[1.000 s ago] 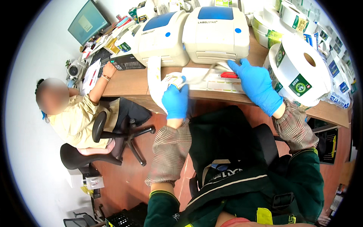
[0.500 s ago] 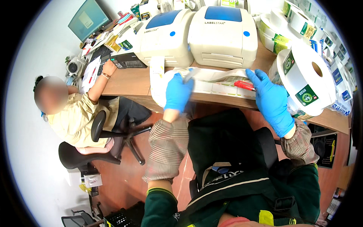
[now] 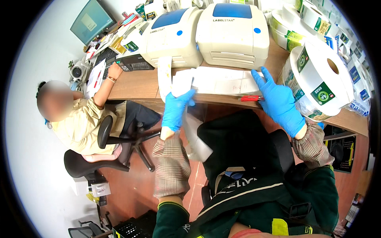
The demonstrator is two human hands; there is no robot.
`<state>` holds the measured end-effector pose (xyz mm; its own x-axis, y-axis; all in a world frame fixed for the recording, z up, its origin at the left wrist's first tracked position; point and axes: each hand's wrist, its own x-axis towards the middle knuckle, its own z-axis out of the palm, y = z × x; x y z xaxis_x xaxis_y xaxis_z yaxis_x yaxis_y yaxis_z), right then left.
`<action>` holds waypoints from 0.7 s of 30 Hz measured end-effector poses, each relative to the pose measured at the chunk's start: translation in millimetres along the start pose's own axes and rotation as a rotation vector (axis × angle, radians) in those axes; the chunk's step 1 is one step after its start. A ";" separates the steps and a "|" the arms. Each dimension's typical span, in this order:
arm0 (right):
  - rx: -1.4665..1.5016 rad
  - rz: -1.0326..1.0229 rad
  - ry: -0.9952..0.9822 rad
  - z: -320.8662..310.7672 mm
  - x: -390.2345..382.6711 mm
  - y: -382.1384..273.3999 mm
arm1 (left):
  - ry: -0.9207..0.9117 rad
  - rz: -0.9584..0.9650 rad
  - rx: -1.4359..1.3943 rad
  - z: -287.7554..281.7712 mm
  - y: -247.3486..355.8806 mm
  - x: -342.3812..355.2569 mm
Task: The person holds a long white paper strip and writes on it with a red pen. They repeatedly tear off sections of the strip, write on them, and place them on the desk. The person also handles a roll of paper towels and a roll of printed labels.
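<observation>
My left hand (image 3: 177,110), in a blue glove, grips a white label strip (image 3: 183,83) at the desk's front edge. A pale length of strip (image 3: 197,139) hangs below that hand, towards my lap. My blue-gloved right hand (image 3: 281,102) has two fingers stretched out over the right end of flat white labels (image 3: 225,81) on the desk. Its other fingers are curled at a slim red tool (image 3: 250,98), which sticks out to the left; its exact kind is unclear. Another strip (image 3: 164,75) comes out of the left label printer (image 3: 172,39).
A second label printer (image 3: 233,37) stands beside the first. Large label rolls (image 3: 322,81) crowd the desk's right side, with more rolls (image 3: 286,27) behind. On the left, a seated person (image 3: 85,123) rests a hand near a keyboard, facing a monitor (image 3: 93,23).
My left hand has shifted slightly left and down, the white strip now upright in it. The labels on the desk now lie flat, face changed. The right hand moved a little down, with the red tool.
</observation>
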<state>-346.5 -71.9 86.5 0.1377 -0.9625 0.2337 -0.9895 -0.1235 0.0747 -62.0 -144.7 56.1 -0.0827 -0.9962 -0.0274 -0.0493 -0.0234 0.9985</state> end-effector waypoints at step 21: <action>0.136 -0.224 0.268 35.6 -6.7 29.9 | 0.087 -0.008 -0.189 6.9 -4.6 -1.0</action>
<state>-378.6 -77.8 52.7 0.3401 -0.8125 0.4734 -0.9277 -0.3724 0.0273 -68.6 -143.1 51.2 0.0036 -0.9992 -0.0397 0.1384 -0.0388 0.9896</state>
